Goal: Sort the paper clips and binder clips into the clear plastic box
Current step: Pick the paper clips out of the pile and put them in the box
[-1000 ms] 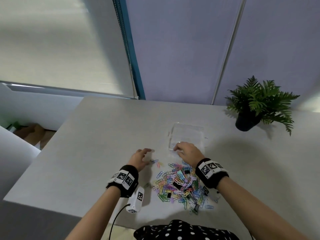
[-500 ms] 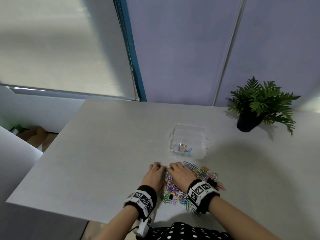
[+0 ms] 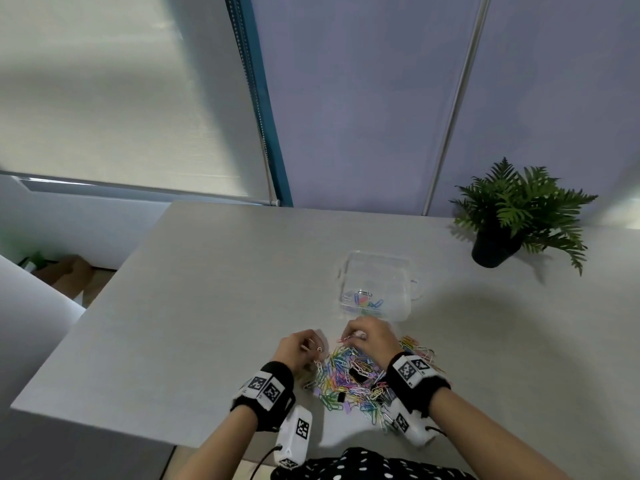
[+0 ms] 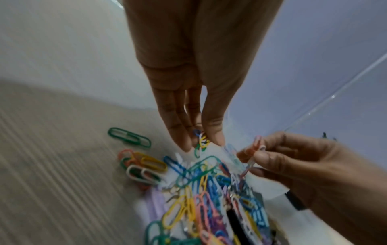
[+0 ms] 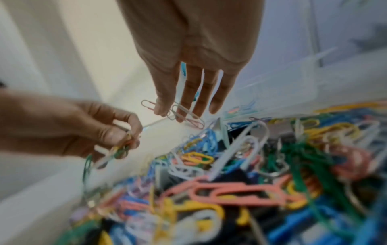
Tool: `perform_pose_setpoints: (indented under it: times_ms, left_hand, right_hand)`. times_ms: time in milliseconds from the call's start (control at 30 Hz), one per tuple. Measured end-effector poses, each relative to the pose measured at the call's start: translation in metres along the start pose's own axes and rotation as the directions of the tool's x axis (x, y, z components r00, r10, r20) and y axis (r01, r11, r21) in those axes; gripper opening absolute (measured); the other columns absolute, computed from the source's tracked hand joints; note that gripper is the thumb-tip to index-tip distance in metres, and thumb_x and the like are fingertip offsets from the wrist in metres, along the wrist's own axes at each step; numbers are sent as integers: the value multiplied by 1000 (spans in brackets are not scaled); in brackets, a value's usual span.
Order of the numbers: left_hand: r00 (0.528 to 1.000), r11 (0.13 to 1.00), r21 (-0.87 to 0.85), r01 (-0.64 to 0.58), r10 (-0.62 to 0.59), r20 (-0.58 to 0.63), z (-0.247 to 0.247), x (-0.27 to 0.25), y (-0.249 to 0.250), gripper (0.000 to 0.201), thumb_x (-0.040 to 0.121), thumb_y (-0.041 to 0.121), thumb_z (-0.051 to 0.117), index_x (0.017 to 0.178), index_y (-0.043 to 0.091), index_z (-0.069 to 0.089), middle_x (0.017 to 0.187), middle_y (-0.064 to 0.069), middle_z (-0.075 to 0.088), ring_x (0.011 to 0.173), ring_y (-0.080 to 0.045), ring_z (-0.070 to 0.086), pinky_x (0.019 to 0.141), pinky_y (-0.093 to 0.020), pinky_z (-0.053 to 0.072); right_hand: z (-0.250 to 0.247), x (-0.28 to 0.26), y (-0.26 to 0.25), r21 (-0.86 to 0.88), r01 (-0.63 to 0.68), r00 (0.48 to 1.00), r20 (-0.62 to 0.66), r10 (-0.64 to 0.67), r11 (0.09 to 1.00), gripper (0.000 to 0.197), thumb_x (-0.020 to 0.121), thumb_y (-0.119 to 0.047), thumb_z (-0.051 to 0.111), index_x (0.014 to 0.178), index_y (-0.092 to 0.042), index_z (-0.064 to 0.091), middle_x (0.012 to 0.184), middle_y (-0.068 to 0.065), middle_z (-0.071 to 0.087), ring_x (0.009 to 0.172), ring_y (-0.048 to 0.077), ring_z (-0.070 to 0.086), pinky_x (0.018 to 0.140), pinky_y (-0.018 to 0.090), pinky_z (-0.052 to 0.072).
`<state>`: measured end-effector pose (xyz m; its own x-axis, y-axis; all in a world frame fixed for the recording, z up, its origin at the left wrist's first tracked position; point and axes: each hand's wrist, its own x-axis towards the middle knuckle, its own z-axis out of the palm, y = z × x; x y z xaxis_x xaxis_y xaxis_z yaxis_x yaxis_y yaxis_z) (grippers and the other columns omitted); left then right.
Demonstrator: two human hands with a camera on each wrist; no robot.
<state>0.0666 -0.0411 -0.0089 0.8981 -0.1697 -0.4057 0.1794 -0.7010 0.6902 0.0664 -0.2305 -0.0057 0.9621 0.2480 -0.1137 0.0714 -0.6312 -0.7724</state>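
A heap of coloured paper clips (image 3: 349, 382) with a few black binder clips (image 3: 359, 373) mixed in lies on the table's near edge. Just beyond it stands the open clear plastic box (image 3: 398, 271), with several clips in its near-left corner. My left hand (image 3: 313, 346) hovers over the heap's left edge and pinches a small bunch of paper clips (image 4: 201, 140). My right hand (image 3: 353, 336), above the heap's far edge and close to the box, pinches a few pink and white paper clips (image 5: 188, 118). Both hands are a little above the heap.
A potted fern (image 3: 512, 216) stands at the back right of the grey table (image 3: 214, 306). A few loose clips (image 4: 134, 159) lie left of the heap. The table's left and near edges drop off to the floor.
One second ago my right hand was at the box and my left beside the heap. Both then dropped onto the heap and now lift off it, each pinching clips.
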Motion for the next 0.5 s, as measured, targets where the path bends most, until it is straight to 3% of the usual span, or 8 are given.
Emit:
perform_pose_setpoints:
  times_ms: [100,200,333,500]
  left_hand:
    - [998,955,-288,65,-62,20,-6,-5,3,26,83,-8,56,80,17,55,75,-6,57,47,-8,59,42,-20,51]
    - [993,870,-480,109,-79,83,-7,-6,8,27,86,-14,48,84,11,57,71,-6,52,46,-10,59,39,-19,50]
    - [991,838,-536,103,-38,132,-6,1,22,21,87,-12,50,81,4,61,69,-5,54,50,-12,60,50,-20,55]
    - [993,832,-554,-28,87,81,-13,27,66,20,89,-10,46,84,5,59,79,-2,64,59,-7,68,58,-18,57]
  right_hand:
    - [-7,-6,-2,428,-94,992,-35,120,899,11,74,0,70,74,-10,66,79,10,70,73,13,64,67,18,51]
    - [-13,-11,-1,634,-179,974,8,225,752,5,77,1,67,79,-3,65,77,15,71,70,25,68,60,25,55]
    - [-25,-19,2,736,-275,945,90,314,618,7,78,0,67,82,0,62,74,15,73,67,27,69,60,34,59]
    - [-38,-24,12,803,-278,921,66,384,527,6,79,8,61,84,4,58,69,16,72,58,25,69,48,25,56]
